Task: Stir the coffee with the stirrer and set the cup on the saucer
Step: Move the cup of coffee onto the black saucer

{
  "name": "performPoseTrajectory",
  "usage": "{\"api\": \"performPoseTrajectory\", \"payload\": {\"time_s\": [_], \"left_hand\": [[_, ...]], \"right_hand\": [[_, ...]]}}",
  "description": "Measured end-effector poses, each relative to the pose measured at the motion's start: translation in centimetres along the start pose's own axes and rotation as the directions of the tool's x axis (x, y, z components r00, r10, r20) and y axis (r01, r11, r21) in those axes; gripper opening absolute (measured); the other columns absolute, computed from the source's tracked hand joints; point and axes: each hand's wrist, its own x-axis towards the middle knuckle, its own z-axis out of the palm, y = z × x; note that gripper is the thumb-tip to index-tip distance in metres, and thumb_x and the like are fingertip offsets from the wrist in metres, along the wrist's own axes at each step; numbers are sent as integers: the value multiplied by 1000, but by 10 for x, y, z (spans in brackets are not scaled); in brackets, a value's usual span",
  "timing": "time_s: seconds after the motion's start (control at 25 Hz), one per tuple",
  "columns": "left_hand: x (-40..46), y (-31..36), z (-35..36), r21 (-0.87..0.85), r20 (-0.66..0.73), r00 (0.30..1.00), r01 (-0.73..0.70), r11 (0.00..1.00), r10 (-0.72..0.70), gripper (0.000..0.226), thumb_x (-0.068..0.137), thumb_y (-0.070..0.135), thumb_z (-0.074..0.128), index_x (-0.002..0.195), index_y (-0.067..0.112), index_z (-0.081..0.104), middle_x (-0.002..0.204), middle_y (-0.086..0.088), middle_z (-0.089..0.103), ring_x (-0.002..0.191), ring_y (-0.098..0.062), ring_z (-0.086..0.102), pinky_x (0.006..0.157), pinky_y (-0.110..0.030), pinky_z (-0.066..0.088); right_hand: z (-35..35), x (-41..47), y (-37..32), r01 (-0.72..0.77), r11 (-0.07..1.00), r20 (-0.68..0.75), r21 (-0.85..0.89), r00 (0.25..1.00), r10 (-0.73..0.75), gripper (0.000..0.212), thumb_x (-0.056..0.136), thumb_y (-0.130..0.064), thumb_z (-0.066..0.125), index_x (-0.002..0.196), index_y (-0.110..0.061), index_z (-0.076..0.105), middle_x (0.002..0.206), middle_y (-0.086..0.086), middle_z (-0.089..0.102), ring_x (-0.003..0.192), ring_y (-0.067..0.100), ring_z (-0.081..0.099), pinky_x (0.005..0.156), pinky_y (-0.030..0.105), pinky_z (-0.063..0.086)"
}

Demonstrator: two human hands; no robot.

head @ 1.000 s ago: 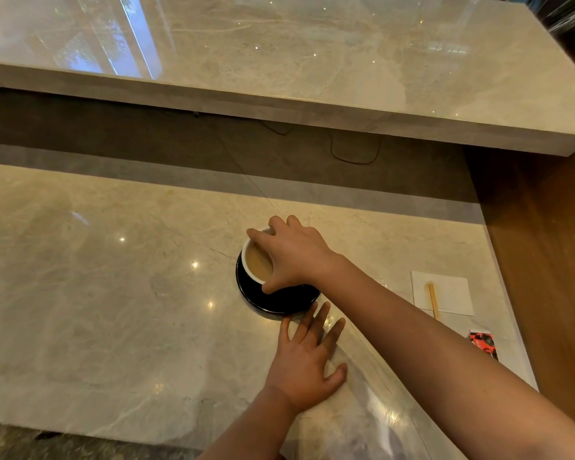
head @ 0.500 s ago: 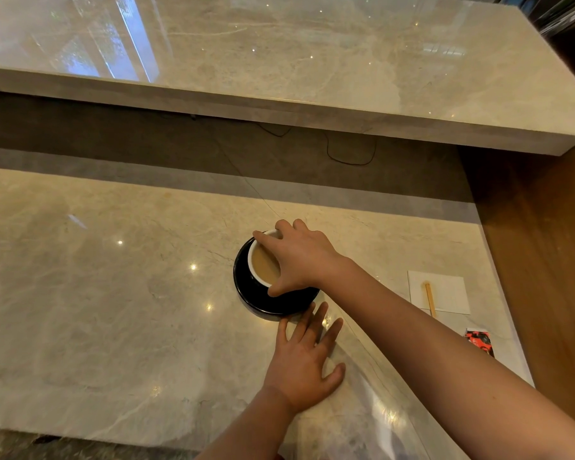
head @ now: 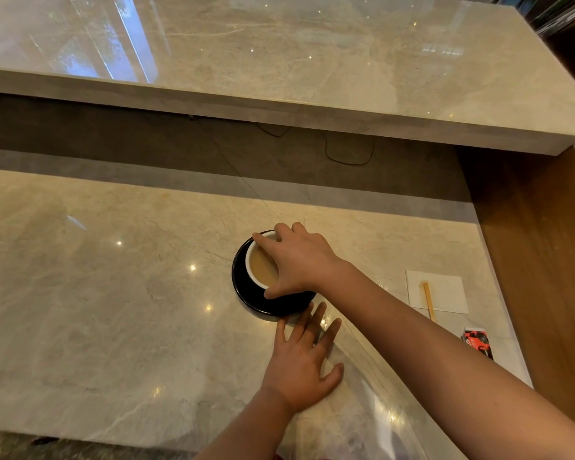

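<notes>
A white cup [head: 253,272] of light-brown coffee stands on a black saucer [head: 246,293] on the marble counter. My right hand [head: 299,260] reaches over from the right and grips the cup from above by its rim, hiding its right side. My left hand [head: 304,365] lies flat on the counter just in front of the saucer, fingers spread, fingertips close to the saucer's edge. The wooden stirrer [head: 428,299] rests on a white napkin [head: 443,288] to the right, away from both hands.
A raised marble ledge [head: 279,71] runs along the back above a dark recess with a thin black cable [head: 346,157]. A wooden side panel [head: 541,247] bounds the counter on the right. A small red-and-black packet [head: 478,341] lies near the napkin.
The cup in my right hand has shifted slightly right, from the saucer's left edge to more centred on it. My left hand has stayed flat on the counter.
</notes>
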Motion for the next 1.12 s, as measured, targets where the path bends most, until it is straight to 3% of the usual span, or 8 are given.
{"api": "performPoseTrajectory", "payload": {"time_s": [0.28,0.44,0.52,0.68,0.76,0.96,1.12], "left_hand": [[0,1,1,4,-6,1000,-11,1000,11,62,87,58,37,140,26,35,148,-10,36,139,-25,18,105,-52,4],[0,0,4,3,2,1000,-1,1000,1,64,88,60,34,144,30,25,153,-7,25,141,-20,1,108,-53,-3],[1,-1,6,23,-2,1000,-6,1000,6,65,88,59,34,145,31,21,155,-5,20,141,-18,-5,110,-53,-3],[1,0,6,42,10,1000,-5,999,4,64,86,58,36,144,32,23,155,-3,13,140,-16,-6,110,-53,0],[2,0,6,47,24,1000,0,999,-1,65,86,59,36,144,35,19,156,0,8,140,-16,-9,111,-51,-2],[2,7,1,37,34,999,0,999,-1,69,76,56,48,138,30,39,150,-4,33,137,-24,26,105,-49,10],[28,19,-12,127,181,972,128,984,-150,72,73,57,42,139,34,25,154,0,16,139,-19,6,108,-48,12]], "right_hand": [[0,-2,1,-18,1000,20,13,1000,18,100,64,-58,70,142,-29,15,143,11,32,123,33,34,87,45,43],[-6,-8,4,-58,996,14,61,998,58,99,64,-60,69,141,-30,15,145,12,31,125,34,36,90,46,42],[-9,-14,10,-89,994,-20,66,996,91,85,71,-58,63,139,-27,23,142,13,36,123,34,39,88,46,43],[-3,-38,26,-233,970,-168,77,955,243,35,92,-35,41,118,-13,49,118,15,54,103,33,51,71,38,38],[7,-57,35,-327,941,-193,87,921,338,29,93,-28,39,110,-8,52,112,16,56,100,35,53,68,37,33],[55,-108,44,-522,845,-107,114,839,533,24,91,-20,40,109,-7,51,115,15,54,103,33,51,78,39,39],[74,-133,41,-596,795,-167,116,777,607,26,85,-24,52,107,-10,54,111,13,57,102,30,53,81,38,43]]}}
